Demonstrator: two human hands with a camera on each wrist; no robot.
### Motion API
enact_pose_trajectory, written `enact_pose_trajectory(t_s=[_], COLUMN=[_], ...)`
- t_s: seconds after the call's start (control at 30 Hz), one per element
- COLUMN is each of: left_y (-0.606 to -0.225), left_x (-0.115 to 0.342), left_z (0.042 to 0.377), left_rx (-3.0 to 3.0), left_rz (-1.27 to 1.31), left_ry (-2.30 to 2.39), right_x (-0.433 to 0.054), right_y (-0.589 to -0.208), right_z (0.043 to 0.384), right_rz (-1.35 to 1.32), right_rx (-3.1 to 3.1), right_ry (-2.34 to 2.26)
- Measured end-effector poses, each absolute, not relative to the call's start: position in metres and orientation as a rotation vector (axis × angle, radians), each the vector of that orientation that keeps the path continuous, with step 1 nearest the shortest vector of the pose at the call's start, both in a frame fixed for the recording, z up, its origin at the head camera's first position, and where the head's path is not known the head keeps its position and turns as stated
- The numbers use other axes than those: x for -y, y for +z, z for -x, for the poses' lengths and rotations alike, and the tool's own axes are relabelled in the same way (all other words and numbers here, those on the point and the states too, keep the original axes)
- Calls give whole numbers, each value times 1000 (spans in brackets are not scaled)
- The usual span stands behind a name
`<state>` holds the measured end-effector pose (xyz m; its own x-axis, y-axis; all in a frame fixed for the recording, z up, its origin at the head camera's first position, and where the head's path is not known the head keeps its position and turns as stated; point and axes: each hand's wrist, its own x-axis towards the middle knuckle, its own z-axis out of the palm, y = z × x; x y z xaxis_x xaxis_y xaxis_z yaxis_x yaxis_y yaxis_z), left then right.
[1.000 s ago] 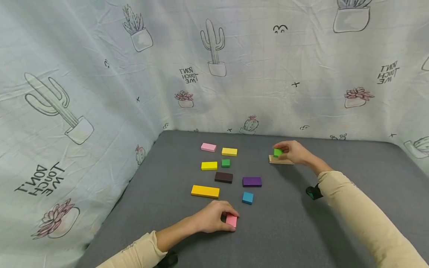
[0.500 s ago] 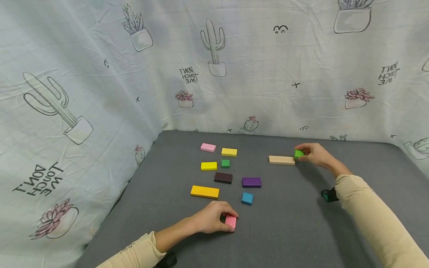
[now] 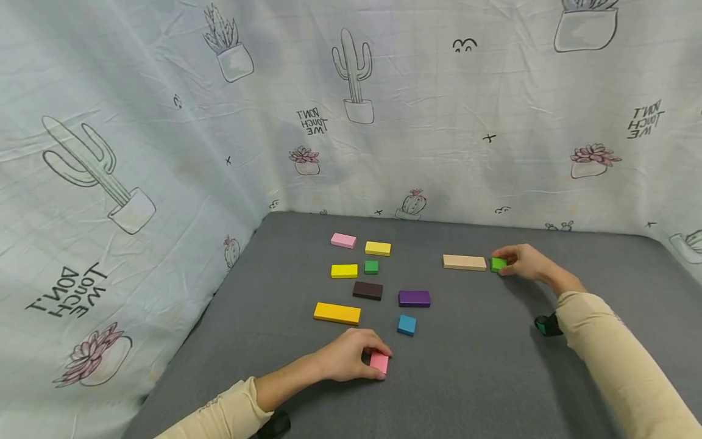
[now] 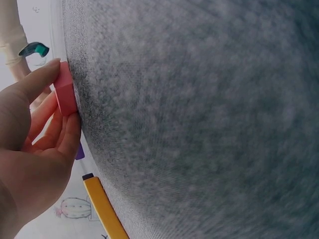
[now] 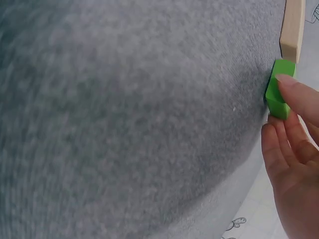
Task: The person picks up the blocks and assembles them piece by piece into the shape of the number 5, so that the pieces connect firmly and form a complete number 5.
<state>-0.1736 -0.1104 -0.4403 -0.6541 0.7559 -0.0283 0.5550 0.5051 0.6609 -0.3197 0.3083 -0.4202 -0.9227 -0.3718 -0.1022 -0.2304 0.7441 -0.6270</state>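
Observation:
My left hand (image 3: 351,356) pinches a small pink block (image 3: 379,361) between thumb and fingers near the front of the grey table; the left wrist view shows the same pink block (image 4: 66,89) close to the cloth. At the right, my right hand (image 3: 526,262) grips a bright green block (image 3: 498,264) by its sides. That green block (image 5: 280,89) sits low at the surface, just right of a long natural-wood block (image 3: 464,263). In the head view a narrow gap parts the two.
Left of centre lie a light pink block (image 3: 343,241), two yellow blocks (image 3: 378,249), a dark green block (image 3: 371,267), a dark brown block (image 3: 367,291) and a long orange-yellow block (image 3: 337,313). Purple (image 3: 414,299) and blue (image 3: 406,325) blocks lie nearer the middle. Patterned cloth hangs behind.
My right hand has carried the green block from above the wooden block rightward, then down to the table beside its right end. The left hand keeps its hold on the pink block without moving.

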Motion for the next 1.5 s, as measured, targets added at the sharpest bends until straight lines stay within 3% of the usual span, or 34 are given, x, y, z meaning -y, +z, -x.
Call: enact_pose_trajectory(t_s=[1.5], left_y=[-437], left_x=[107], left_z=[172], left_rx=[-2451], left_rz=[-1087], left_ry=[893], right_x=[-293], right_y=[-422], right_z=[323], right_rz=[549], right_rx=[-2720], right_ry=[-902])
